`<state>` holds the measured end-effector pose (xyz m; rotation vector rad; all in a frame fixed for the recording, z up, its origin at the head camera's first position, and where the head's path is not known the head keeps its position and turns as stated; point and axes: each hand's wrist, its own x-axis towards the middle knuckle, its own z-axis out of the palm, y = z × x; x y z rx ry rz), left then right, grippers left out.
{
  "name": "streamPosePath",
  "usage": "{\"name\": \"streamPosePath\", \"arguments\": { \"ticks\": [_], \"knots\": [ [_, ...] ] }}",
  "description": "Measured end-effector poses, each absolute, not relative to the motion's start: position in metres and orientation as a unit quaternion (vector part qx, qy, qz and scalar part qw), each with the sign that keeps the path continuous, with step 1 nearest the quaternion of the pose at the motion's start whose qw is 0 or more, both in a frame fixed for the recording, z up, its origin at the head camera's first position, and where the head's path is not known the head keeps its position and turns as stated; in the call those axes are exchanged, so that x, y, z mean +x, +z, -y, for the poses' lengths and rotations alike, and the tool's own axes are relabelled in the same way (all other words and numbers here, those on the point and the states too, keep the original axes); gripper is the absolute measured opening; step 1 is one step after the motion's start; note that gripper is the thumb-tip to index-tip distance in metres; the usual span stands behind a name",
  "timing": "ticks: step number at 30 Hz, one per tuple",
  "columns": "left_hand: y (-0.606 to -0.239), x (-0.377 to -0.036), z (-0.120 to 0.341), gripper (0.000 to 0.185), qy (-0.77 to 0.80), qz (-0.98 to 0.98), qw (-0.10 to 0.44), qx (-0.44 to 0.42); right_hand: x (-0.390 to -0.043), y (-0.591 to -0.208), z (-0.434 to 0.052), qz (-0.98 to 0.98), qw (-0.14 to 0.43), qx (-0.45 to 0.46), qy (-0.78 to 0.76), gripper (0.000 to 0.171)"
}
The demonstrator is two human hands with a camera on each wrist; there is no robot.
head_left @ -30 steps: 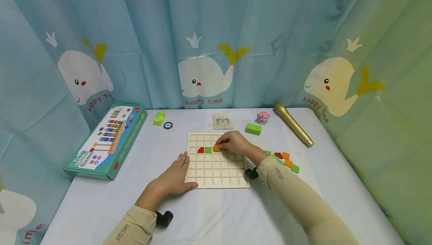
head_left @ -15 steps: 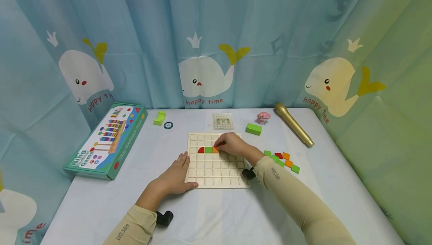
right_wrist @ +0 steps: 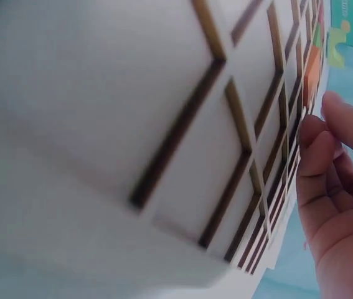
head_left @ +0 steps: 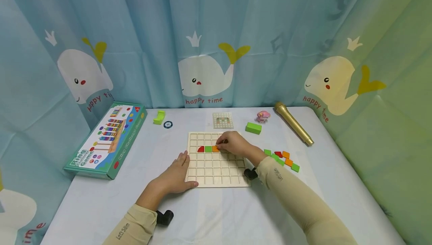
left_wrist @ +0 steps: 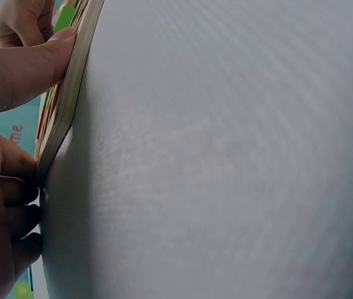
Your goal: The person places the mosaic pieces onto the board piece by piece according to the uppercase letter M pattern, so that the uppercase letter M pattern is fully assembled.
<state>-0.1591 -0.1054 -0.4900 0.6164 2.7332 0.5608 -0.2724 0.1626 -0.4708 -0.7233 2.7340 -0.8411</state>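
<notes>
The orange tile is pinched by the right hand in the grid board's second row, beside the green tile. The board is steadied by the flat, relaxed left hand. If tilted, the orange tile could catch on the ribs and nudge its neighbour.

Ring game box lies left; gold microphone lies right.

The wooden grid board lies flat on the table just below the frame's centre, pale, square, divided into small square cells. In its second row sit three pieces side by side: a red quarter-round, a green square and an orange square. The orange square is seated in its cell, its right part hidden under my fingertips.
</notes>
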Motion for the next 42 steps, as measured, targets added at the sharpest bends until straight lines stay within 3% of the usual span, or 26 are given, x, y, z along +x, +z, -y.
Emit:
{"name": "streamPosePath", "arguments": {
  "ticks": [28,42],
  "knots": [
    [-0.486,-0.159,0.104,0.1,0.199,-0.946,0.136,0.218,-0.252,-0.454,-0.257,-0.945,0.064,-0.146,-0.285,0.012],
    [-0.487,-0.158,0.105,0.101,0.198,-0.946,0.139,0.217,-0.239,-0.452,-0.301,-0.949,0.069,-0.148,-0.269,0.013]
  ]
}}
